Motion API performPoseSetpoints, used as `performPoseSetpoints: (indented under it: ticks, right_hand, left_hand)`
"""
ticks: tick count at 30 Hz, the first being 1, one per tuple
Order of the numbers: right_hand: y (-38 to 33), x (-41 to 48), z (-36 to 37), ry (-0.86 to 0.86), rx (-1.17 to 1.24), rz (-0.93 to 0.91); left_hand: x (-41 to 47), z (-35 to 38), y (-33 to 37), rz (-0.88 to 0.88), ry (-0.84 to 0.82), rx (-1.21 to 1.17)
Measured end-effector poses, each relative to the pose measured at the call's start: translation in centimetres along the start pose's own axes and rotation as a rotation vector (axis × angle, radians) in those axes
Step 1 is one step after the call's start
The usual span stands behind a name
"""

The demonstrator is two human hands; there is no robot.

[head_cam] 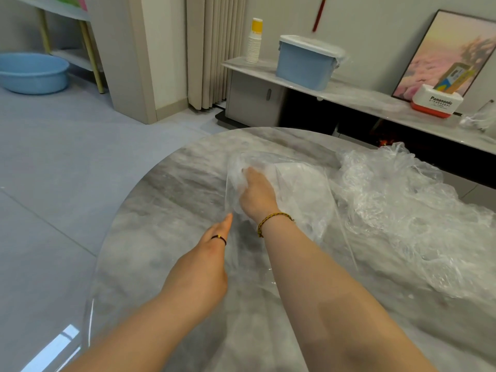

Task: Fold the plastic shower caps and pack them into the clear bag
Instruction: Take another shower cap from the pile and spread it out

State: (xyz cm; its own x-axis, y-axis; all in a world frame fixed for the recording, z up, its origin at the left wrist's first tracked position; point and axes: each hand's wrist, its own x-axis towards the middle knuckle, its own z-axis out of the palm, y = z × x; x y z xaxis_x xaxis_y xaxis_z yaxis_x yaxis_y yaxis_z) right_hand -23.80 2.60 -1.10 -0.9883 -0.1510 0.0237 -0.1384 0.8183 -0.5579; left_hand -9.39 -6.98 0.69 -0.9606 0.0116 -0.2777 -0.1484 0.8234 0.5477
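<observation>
Two bare forearms reach out from the bottom edge over a round grey marble table (171,200). The left hand (214,244), with a thin black band (220,238) round one finger, lies side-on with one straight finger at the near edge of the clear bag (306,194). Its other fingers are hidden beneath it, so I cannot tell whether it pinches the plastic. Just to the right, the right hand (256,193), a braided yellow cord (273,219) at its wrist, is inside the bag's mouth with its fingers curled round a folded shower cap (238,181). The bag lies flat on the table's middle, with a whitish mass inside it beyond the hand. Further right, a loose heap of crumpled shower caps (402,210) spreads along the table's right side, touching the bag. Behind, a blue basin (32,72) sits on the floor at far left. A low shelf (357,96) carries stacked paper cups (254,42), a lidded blue tub (306,64) and a Panasonic box (437,103).
</observation>
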Motion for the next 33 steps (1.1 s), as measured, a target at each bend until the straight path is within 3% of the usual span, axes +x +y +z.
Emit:
performPoseSetpoints:
  ticks: [3, 9, 17, 22, 25, 27, 30, 33]
  right_hand:
    - [-0.3, -0.5, 0.5, 0.003, -0.247, -0.066]
    - [-0.3, -3.6, 0.0, -0.042, -0.460, -0.135]
    - [0.6, -9.7, -2.1, -0.100, -0.306, -0.320]
    - [3.4, -13.2, -4.3, 0.258, -0.233, -0.453]
    - [6.1, -14.9, -6.5, 0.356, -0.294, -0.389]
    - [8.1, -16.0, -8.3, 0.393, -0.300, -0.297]
    - [10.8, -17.0, -11.0, 0.419, -0.324, -0.186]
    - [13.1, -17.3, -13.7, 0.369, -0.341, -0.005]
  left_hand:
    - [0.4, 0.6, -0.1, -0.010, 0.029, 0.004]
    - [1.4, 1.3, -0.9, 0.001, 0.144, -0.130]
    - [1.6, 1.2, -1.7, -0.091, 0.287, -0.268]
    - [0.6, 1.5, -0.6, -0.078, 0.306, -0.104]
    - [-0.4, 1.6, 0.1, -0.019, 0.371, 0.191]
    - [-1.2, 1.5, 0.7, 0.029, 0.476, 0.166]
    - [-1.3, 2.0, 1.5, 0.298, 0.668, 0.091]
    - [-0.5, 2.3, 4.6, 0.549, 0.581, 0.148]
